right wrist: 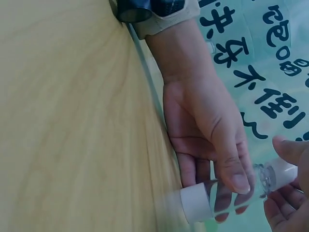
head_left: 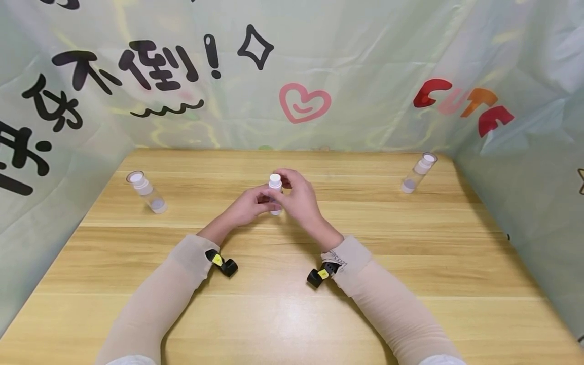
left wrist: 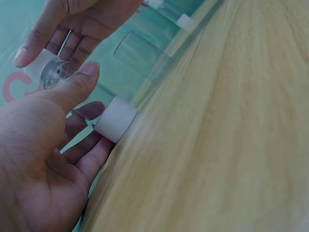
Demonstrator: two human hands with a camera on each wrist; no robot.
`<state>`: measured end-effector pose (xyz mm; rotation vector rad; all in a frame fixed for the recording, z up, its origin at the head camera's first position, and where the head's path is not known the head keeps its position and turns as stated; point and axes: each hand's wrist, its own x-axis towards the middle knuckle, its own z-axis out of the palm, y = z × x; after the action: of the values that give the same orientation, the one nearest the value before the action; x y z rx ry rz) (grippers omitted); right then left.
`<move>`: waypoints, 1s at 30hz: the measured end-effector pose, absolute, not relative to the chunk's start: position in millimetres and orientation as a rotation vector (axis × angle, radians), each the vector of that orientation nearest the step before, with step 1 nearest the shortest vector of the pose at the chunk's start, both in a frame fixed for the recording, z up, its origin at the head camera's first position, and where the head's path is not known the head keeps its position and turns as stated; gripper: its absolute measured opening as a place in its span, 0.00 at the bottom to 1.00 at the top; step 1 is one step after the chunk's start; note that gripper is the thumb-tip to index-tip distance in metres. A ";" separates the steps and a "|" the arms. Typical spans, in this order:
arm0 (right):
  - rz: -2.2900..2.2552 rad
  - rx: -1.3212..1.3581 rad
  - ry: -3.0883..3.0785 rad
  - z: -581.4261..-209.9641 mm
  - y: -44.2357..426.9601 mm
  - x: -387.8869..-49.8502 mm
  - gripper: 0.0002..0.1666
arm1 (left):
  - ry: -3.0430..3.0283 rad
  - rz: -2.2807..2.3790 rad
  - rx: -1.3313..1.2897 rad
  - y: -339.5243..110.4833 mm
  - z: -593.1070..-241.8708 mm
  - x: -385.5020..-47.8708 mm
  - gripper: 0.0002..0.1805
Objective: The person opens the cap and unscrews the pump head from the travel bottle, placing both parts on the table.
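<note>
In the head view a small clear bottle (head_left: 276, 212) with a white base stands upright at the middle of the table. My left hand (head_left: 248, 207) grips its clear body low down, thumb on one side and fingers on the other, as the right wrist view also shows. The fingers and thumb of my right hand (head_left: 298, 198) pinch the white cap (left wrist: 41, 66) on top. Below that cap, clear screw threads (right wrist: 263, 180) of the neck show. A clear, cup-like cover (left wrist: 142, 55) stands on the wood beyond my hands in the left wrist view.
Two similar clear bottles with clear covers over their white tops stand apart: one bottle (head_left: 148, 192) at the left, another bottle (head_left: 417, 174) at the far right. Printed cloth walls (head_left: 356, 111) border the back and sides of the wooden table (head_left: 274, 314).
</note>
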<state>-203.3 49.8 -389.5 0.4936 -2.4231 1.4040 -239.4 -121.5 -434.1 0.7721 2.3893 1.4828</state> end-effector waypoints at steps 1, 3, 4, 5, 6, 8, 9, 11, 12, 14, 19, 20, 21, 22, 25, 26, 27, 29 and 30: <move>1.401 0.480 -2.430 -389.8 48.9 -203.0 0.26 | 2.393 1.479 0.774 -121.7 -433.9 -239.5 0.20; 1.395 0.455 -2.444 -390.7 47.8 -202.8 0.24 | 2.391 1.483 0.778 -122.4 -433.2 -239.3 0.20; 1.395 0.447 -2.451 -391.1 47.6 -202.8 0.24 | 2.388 1.487 0.781 -122.8 -433.3 -239.5 0.21; 1.399 0.443 -2.457 -391.5 47.7 -203.1 0.23 | 2.385 1.489 0.786 -123.2 -433.2 -239.5 0.21; 1.407 0.444 -2.460 -391.8 47.9 -203.5 0.22 | 2.382 1.492 0.793 -123.5 -433.2 -239.5 0.21; 1.441 0.457 -2.464 -392.2 49.4 -204.3 0.22 | 2.376 1.499 0.809 -124.3 -433.6 -239.7 0.22; 1.463 0.466 -2.465 -392.3 50.3 -204.8 0.21 | 2.369 1.504 0.816 -124.5 -433.9 -239.8 0.23; 1.514 0.488 -2.469 -392.6 52.8 -206.4 0.21 | 2.361 1.509 0.820 -124.9 -434.4 -239.9 0.24; 1.537 0.501 -2.472 -392.3 54.1 -207.1 0.21 | 2.355 1.512 0.819 -125.0 -434.5 -239.9 0.24; 1.581 0.523 -2.481 -391.7 56.9 -208.5 0.21 | 2.342 1.516 0.810 -124.7 -434.9 -240.0 0.26; 1.662 0.599 -2.486 -389.4 63.9 -212.0 0.21 | 2.318 1.523 0.779 -123.4 -434.3 -240.5 0.29; 1.674 0.615 -2.484 -389.1 65.1 -212.7 0.21 | 2.318 1.522 0.776 -123.3 -434.1 -240.5 0.29; 1.683 0.630 -2.481 -388.7 66.2 -213.4 0.21 | 2.319 1.520 0.775 -123.1 -433.8 -240.6 0.29; 1.689 0.641 -2.481 -388.4 67.2 -214.1 0.21 | 2.323 1.515 0.775 -122.8 -433.6 -240.6 0.30; 1.692 0.653 -2.497 -387.0 69.2 -215.7 0.21 | 2.337 1.490 0.786 -121.6 -428.0 -237.9 0.30; 1.695 0.654 -2.501 -387.0 69.9 -216.4 0.22 | 2.342 1.483 0.786 -121.1 -423.5 -235.0 0.30; 1.698 0.655 -2.506 -386.6 70.6 -216.8 0.22 | 2.343 1.479 0.785 -120.7 -419.0 -232.2 0.30; 1.709 0.657 -2.517 -386.1 71.6 -217.6 0.22 | 2.346 1.471 0.785 -120.0 -411.1 -227.6 0.29; 1.721 0.658 -2.521 -386.0 72.3 -218.0 0.22 | 2.346 1.472 0.785 -119.9 -409.7 -226.5 0.28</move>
<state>-218.0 72.3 -386.0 0.6584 -2.5209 1.7213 -226.5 -119.9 -409.7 0.7854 2.3457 1.4716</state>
